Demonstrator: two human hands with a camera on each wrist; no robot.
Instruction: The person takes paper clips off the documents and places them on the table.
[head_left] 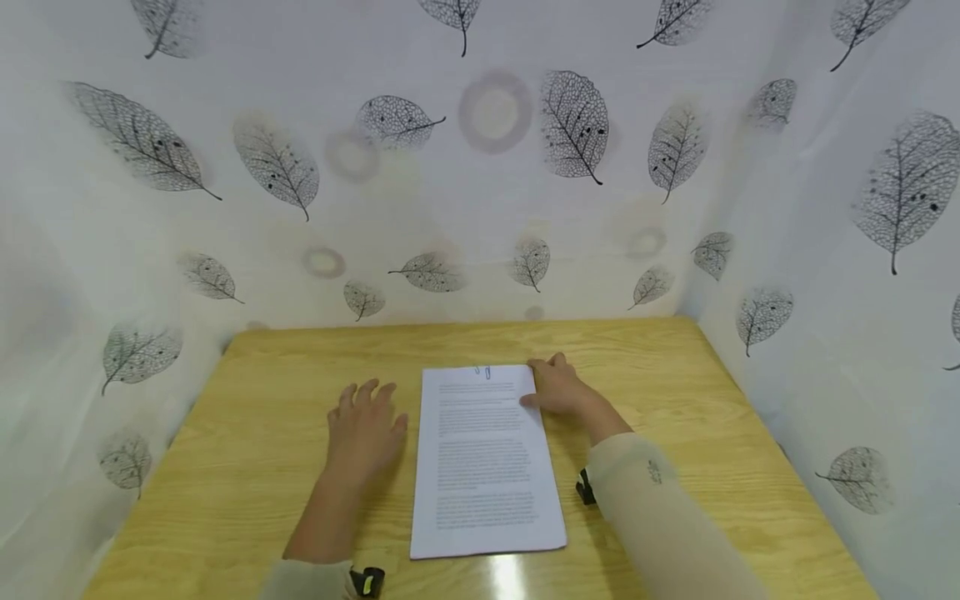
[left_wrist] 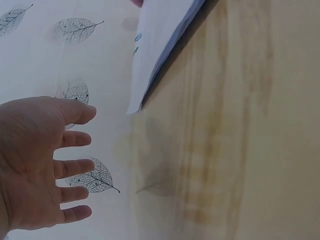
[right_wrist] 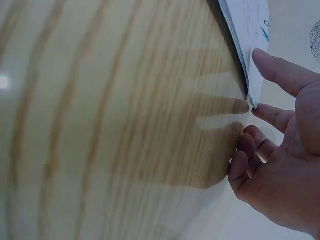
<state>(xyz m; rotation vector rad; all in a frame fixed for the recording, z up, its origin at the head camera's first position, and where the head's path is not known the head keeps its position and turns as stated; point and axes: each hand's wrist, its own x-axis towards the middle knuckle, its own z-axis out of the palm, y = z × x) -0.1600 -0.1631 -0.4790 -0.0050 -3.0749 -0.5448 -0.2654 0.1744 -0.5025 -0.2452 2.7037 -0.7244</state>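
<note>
At lower centre of the head view lies a stack of printed pages (head_left: 487, 467), flat on the wood-grain tabletop (head_left: 262, 400), w/ its long axis running approx. from top to bottom of the frame. Two paper clips (head_left: 487, 372) sit near the middle of its upper short edge. The main relation is this: the stack is btw. the two hands, and the R hand (head_left: 558, 390) is the nearer one. It is at the upper R corner of the pages, w/ thumb at the R long edge and forefinger at the corner; these two stand wide apart, around the corner, so the pages extend from them toward lower L of the frame. In the R wrist view the forefinger tip touches the corner, and the other fingers are bent, w/o any object. How firm the contact is, I cannot tell.

The L hand (head_left: 363, 433) is beside the L long edge, along its upper half, near but not touching; its fingers are spread wide and hold nothing, w/ thumb closest to the pages. In the L wrist view the near corner is to the right of this thumb, w/ a gap btw.

As for containers, none shows in these views. Across the upper half of the head view is a white leaf-print backdrop (head_left: 480, 200).
</note>
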